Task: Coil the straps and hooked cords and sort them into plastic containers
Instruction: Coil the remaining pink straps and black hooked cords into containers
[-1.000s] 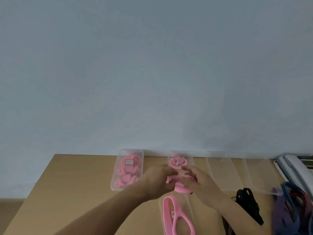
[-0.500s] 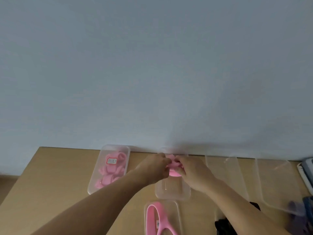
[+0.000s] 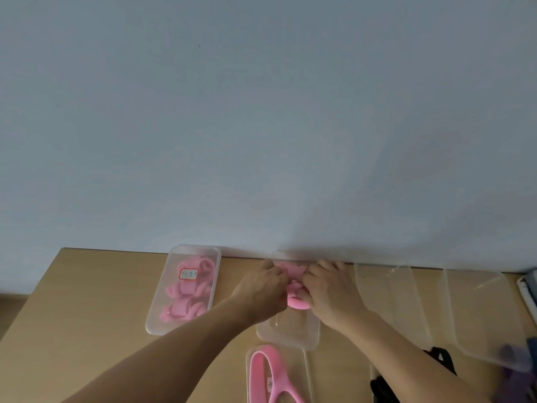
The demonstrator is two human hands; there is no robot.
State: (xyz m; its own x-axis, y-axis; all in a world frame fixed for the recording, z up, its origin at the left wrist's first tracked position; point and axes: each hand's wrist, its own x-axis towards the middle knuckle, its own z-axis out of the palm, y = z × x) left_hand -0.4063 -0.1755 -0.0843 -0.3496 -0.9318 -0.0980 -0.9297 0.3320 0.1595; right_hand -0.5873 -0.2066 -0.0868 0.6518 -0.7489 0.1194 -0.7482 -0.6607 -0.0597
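Observation:
Both hands meet over the middle clear container [image 3: 287,335] near the wall. My left hand [image 3: 261,289] and my right hand [image 3: 328,292] together grip a coiled pink strap [image 3: 296,301] and hold it inside that container, just in front of another pink coil [image 3: 292,269] at its far end. A closed container [image 3: 186,289] to the left holds three coiled pink straps under a labelled lid. An uncoiled pink strap [image 3: 267,373] lies on a clear lid at the bottom edge.
Two clear lids or containers [image 3: 389,301] [image 3: 479,315] lie to the right on the wooden table [image 3: 87,315]. Black straps [image 3: 441,356] and purple ones [image 3: 520,379] sit at the bottom right. A white device [image 3: 527,289] is at the right edge. The wall stands directly behind the containers.
Both hands carried the coiled pink strap forward from above the table into the middle container. The view has shifted, so everything appears further right and lower.

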